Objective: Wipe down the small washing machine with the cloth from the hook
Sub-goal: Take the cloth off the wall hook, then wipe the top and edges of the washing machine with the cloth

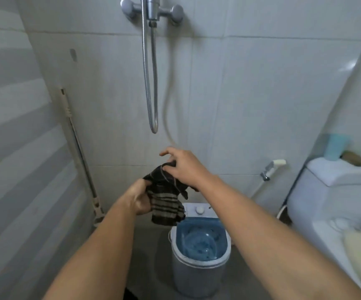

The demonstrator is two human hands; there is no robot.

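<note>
A dark cloth with pale stripes point(165, 202) hangs in the air between both hands, above the washing machine. My left hand point(139, 199) grips its left edge. My right hand point(183, 167) pinches its top corner, with the index finger stretched out. Below them the small washing machine point(199, 271) stands on the floor. It has a grey body, a white rim, a blue tub seen from above and a white control panel with a knob point(200, 210) at the back. Part of the panel is hidden by the cloth.
A toilet with its cistern point(335, 176) stands at the right, with a bidet sprayer point(272, 167) on the wall beside it. A shower hose point(151, 83) hangs from the mixer above. A mop handle point(78, 152) leans in the left corner. A small hook point(73, 55) sits on the wall.
</note>
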